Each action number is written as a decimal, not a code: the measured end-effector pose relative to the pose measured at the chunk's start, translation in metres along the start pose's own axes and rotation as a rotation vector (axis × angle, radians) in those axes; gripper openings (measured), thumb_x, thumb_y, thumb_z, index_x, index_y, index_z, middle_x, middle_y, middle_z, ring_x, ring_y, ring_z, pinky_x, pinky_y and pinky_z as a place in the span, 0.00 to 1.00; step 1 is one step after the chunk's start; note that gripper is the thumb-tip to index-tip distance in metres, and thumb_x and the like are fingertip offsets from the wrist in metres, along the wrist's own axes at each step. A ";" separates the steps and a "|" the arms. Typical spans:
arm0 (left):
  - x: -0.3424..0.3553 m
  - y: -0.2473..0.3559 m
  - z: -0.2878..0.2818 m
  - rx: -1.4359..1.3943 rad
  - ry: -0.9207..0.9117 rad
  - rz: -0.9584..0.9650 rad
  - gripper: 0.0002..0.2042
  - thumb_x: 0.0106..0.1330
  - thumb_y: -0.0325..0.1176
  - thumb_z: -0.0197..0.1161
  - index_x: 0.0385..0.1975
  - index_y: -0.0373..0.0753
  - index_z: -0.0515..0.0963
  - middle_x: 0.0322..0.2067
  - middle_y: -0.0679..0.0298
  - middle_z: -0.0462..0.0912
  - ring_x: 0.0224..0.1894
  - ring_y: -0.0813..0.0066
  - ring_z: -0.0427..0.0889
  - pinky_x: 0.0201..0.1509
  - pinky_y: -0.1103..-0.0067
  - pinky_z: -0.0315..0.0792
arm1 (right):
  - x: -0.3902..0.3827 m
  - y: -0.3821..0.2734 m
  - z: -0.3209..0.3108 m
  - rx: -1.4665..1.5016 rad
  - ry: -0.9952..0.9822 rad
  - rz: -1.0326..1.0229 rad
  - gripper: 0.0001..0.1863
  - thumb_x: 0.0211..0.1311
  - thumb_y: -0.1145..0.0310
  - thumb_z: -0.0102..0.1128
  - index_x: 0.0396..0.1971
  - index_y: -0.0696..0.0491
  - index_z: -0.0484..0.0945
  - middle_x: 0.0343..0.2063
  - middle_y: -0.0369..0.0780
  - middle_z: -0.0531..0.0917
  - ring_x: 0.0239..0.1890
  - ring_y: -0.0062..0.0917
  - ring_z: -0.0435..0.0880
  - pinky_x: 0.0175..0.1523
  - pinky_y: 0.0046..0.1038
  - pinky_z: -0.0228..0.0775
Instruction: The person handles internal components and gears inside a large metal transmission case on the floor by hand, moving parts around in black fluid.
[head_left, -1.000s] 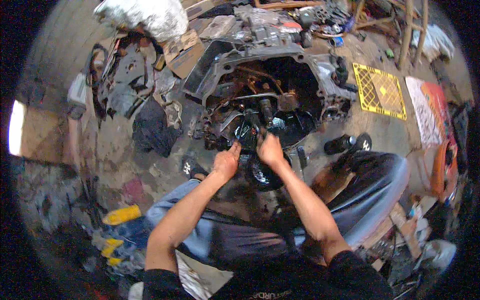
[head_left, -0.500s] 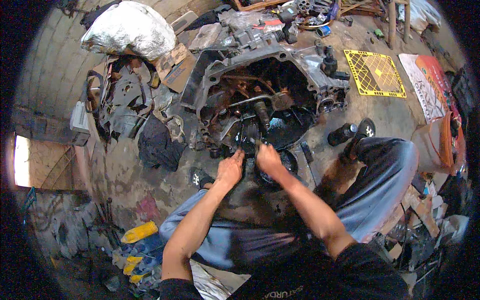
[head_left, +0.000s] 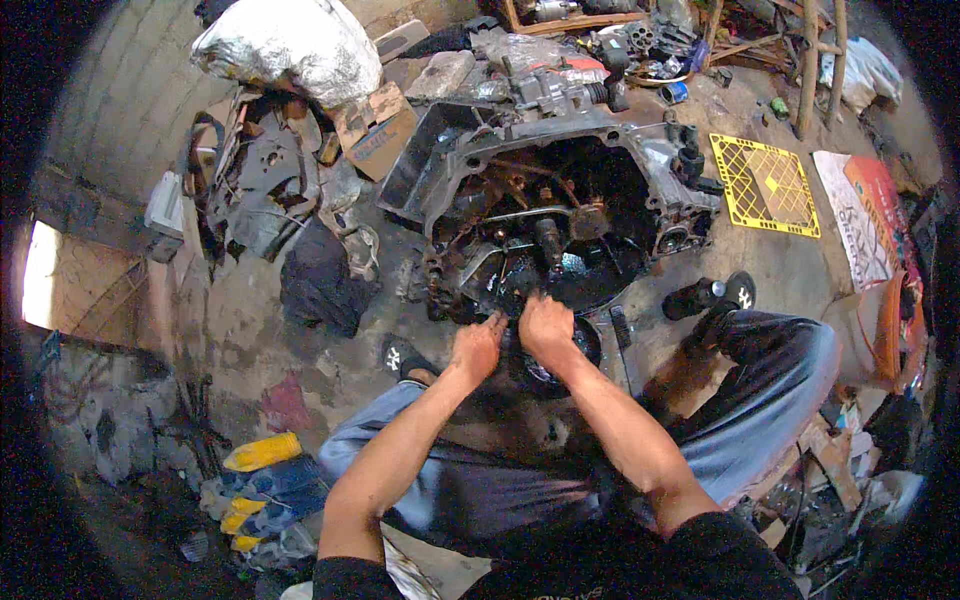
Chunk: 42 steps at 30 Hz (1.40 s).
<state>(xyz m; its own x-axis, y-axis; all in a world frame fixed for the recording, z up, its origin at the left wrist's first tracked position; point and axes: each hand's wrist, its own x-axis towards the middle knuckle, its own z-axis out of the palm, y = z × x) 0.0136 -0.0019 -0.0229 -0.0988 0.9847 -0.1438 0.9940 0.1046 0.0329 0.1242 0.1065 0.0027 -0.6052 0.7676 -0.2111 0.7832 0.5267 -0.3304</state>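
Note:
A large greasy gearbox housing lies on the floor before me, its hollow side facing up. Inside are a metal pipe, a dark shaft and wet, oily walls. My left hand is at the near rim, its fingers pressed together; what they grip is hidden. Close beside it, my right hand is closed, knuckles up, over the same rim. Whatever it holds is too dark to make out. Under and beside my right wrist sits a round dark pan with shiny contents.
A dark brush-like tool lies right of the pan. Near my right shoe stands a dark bottle. A yellow plastic grid lies at the far right, a black cloth at left. Yellow-capped bottles are at lower left.
The view has shifted, so the housing sits lower and further right. My right hand has turned knuckles up; the greyish tool seen at its fingertips before is now hidden. My hands stay close together.

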 end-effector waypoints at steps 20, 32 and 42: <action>-0.002 0.022 -0.036 0.246 -0.313 -0.341 0.28 0.61 0.31 0.49 0.64 0.37 0.53 0.65 0.63 0.54 0.46 0.66 0.77 0.50 0.70 0.65 | 0.014 -0.023 0.012 -0.232 -0.027 -0.133 0.15 0.55 0.68 0.48 0.37 0.63 0.74 0.29 0.49 0.81 0.31 0.40 0.83 0.33 0.36 0.77; 0.009 0.025 -0.040 0.262 -0.337 -0.289 0.25 0.62 0.31 0.47 0.61 0.43 0.60 0.64 0.63 0.57 0.42 0.67 0.79 0.44 0.71 0.67 | 0.022 0.031 0.033 -0.359 -0.138 -0.511 0.18 0.57 0.63 0.43 0.23 0.62 0.78 0.28 0.52 0.80 0.31 0.41 0.81 0.37 0.41 0.73; 0.002 0.030 -0.033 0.465 -0.324 -0.262 0.25 0.62 0.32 0.47 0.62 0.41 0.59 0.64 0.61 0.56 0.42 0.67 0.79 0.46 0.69 0.67 | 0.004 0.052 0.033 0.289 -0.156 -0.123 0.17 0.44 0.77 0.52 0.39 0.61 0.75 0.32 0.59 0.77 0.39 0.52 0.76 0.46 0.43 0.70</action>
<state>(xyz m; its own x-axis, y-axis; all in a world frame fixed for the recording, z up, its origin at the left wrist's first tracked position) 0.0413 0.0079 0.0103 -0.3954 0.8346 -0.3836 0.8623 0.1936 -0.4679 0.1576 0.1247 -0.0456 -0.7245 0.6280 -0.2841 0.6438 0.4692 -0.6045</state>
